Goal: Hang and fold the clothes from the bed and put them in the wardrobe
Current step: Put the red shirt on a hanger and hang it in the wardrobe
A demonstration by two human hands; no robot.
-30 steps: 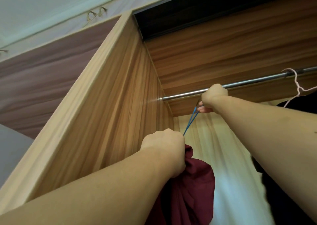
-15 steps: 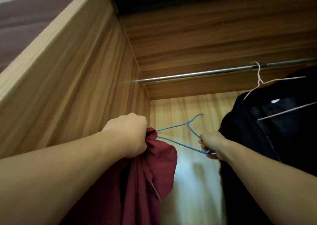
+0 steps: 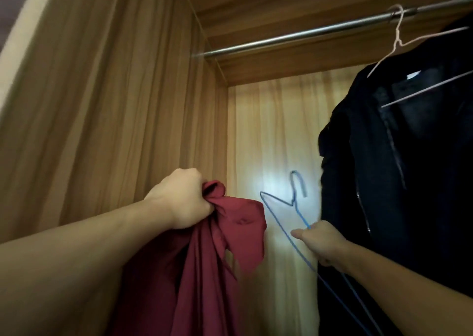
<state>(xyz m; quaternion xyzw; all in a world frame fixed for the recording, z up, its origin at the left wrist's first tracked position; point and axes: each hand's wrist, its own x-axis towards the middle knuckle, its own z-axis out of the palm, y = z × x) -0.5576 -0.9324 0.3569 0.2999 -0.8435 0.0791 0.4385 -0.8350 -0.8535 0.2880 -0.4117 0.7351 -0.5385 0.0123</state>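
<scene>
Both hands busy inside the wardrobe [image 3: 128,105]
L hand [image 3: 183,202] gripping red shirt [image 3: 217,259], R hand [image 3: 320,243] pinching blue hanger [image 3: 284,205]; black jacket [image 3: 396,169] hanging off rod [image 3: 294,36], crowding R side.

1. The dark red garment [image 3: 204,271] bunched in my left hand [image 3: 183,202] is a thin, smooth woven cloth with a faint sheen, falling in soft folds.
2. The blue hanger [image 3: 286,223] in my right hand [image 3: 323,243] is slim wire with a smooth, coloured coating.
3. The wardrobe wall [image 3: 115,105] on my left is wood-grain board, matt, with long streaks of grain.
4. The rail [image 3: 294,35] above is polished metal, glossy and bright.
5. The pale hanger [image 3: 399,38] on that rail is thin coated wire.
6. The dark jacket [image 3: 409,169] on the right is heavy matt cloth with a metal zip.
</scene>
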